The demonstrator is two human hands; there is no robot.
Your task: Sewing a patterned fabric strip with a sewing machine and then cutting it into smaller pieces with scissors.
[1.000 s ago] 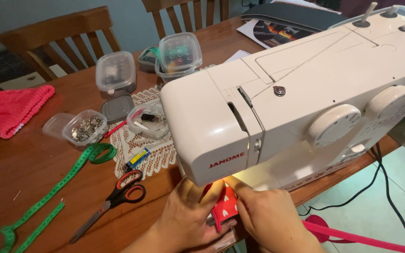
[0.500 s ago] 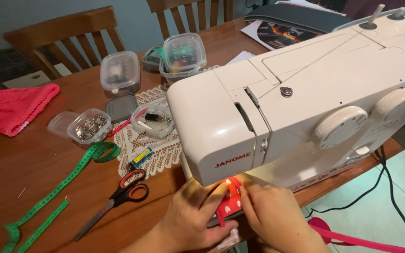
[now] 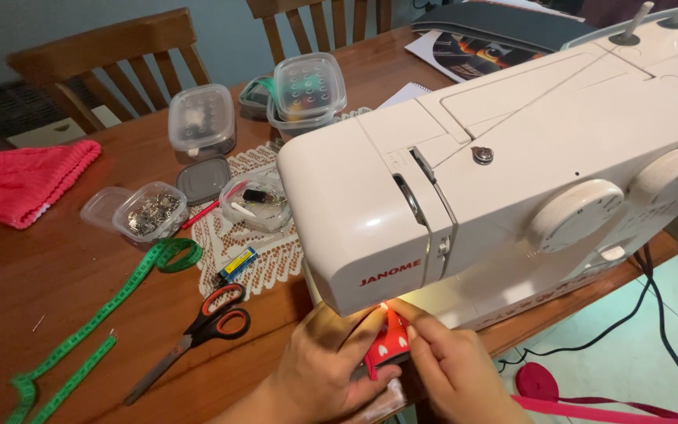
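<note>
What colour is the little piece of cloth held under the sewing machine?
The cloth is red with white dots, seen best in the head view.

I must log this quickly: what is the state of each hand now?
Left hand: closed, pinching the red spotted fabric piece.
Right hand: closed, pinching the same piece.

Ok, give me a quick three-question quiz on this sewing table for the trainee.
1. True or false: the scissors lie closed.
2. What colour is the tape measure?
3. Which hand pinches the red spotted fabric under the sewing machine? A left hand only, B right hand only, C both.

Key: 1 true. 2 green. 3 C.
</note>
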